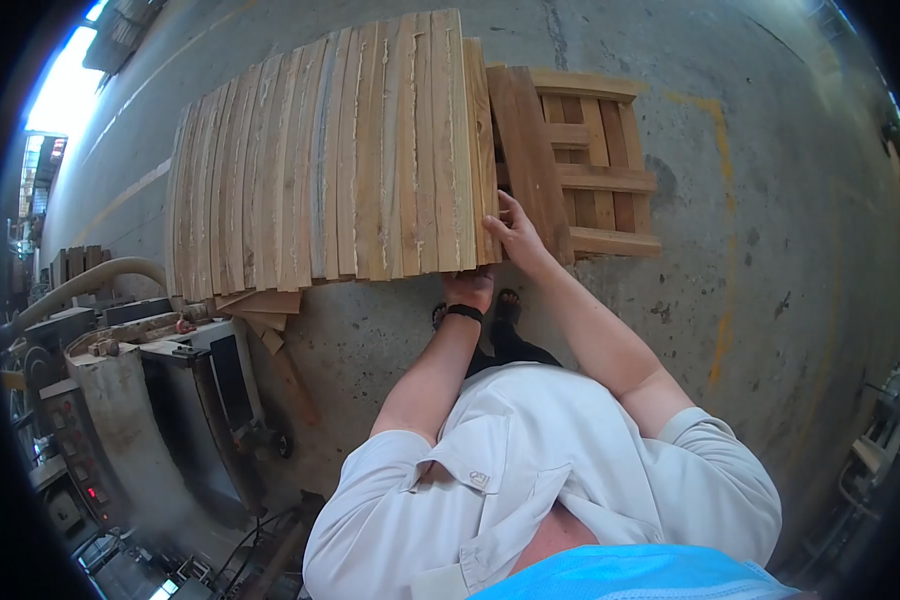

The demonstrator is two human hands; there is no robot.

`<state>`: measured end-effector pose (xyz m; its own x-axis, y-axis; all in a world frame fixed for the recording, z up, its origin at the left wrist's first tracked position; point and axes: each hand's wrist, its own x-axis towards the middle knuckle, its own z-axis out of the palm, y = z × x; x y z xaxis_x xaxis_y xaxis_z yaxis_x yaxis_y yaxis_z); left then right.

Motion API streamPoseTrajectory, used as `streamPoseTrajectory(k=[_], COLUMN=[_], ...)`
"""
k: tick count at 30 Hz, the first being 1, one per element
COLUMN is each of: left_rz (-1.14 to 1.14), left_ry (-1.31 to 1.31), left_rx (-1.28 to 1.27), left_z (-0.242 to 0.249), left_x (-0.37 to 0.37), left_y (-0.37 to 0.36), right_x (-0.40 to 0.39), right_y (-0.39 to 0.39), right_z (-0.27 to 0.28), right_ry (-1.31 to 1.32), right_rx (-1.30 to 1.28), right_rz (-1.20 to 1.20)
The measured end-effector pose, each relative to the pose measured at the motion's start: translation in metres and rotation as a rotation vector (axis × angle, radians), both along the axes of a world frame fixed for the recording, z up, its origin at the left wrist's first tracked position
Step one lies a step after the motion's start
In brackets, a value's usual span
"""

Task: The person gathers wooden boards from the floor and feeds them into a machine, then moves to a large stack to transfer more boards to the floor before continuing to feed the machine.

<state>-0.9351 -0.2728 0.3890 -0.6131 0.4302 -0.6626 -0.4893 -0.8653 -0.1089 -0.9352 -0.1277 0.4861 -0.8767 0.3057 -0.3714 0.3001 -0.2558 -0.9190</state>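
Observation:
A long row of wooden boards (345, 150) stands packed side by side, with rough, pale ridges along many of their edges. At the right end of the row is a slightly lower board (479, 140). My right hand (516, 232) is closed on the near part of that board, thumb on its left side and fingers at its right. Below the near ends of the boards is my left hand (470, 288), a dark band at its wrist. The boards hide its fingers, so its grip cannot be made out.
Right of the row, a darker plank (532, 150) leans beside a slatted wooden pallet (605, 180). A machine (120, 400) with a hose and a button panel stands at the lower left. Wood offcuts (270, 318) lie beneath the row's near side. Yellow lines mark the concrete floor (690, 290).

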Motion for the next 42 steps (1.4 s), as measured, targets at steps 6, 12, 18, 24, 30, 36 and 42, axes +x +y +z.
streamPoseTrajectory(k=[6,12,18,24,30,36,42], left_rz=[-0.123,-0.298,-0.098,-0.029,-0.205,-0.310,-0.306], left_ry=[0.056,0.062,0.239,0.276,0.374,0.231,0.136], left_rx=[-0.021,-0.457,-0.667,-0.588,-0.487,-0.447,-0.498], left_z=[-0.005,0.076,0.166,0.195,0.206,0.206,0.190], left_x=[0.011,0.024,-0.005,-0.059,-0.093,-0.113,-0.122], left_y=[-0.031,-0.128,-0.204,-0.234,-0.259,-0.265,-0.258], right_x=[-0.008,-0.006,-0.033,-0.047,-0.035,-0.023,0.007], right_y=[0.002,0.014,-0.019,-0.052,-0.058,-0.059,-0.091], right_z=[0.012,0.018,0.099,0.108,0.103,0.095,0.129], right_ry=[-0.147,-0.219,0.250,0.202,0.197,0.207,0.032], right_rx=[0.038,0.476,0.324,0.036,0.234,0.292,0.579], right_rz=[0.028,0.193,-0.064,-0.081,-0.105,-0.117,-0.092])
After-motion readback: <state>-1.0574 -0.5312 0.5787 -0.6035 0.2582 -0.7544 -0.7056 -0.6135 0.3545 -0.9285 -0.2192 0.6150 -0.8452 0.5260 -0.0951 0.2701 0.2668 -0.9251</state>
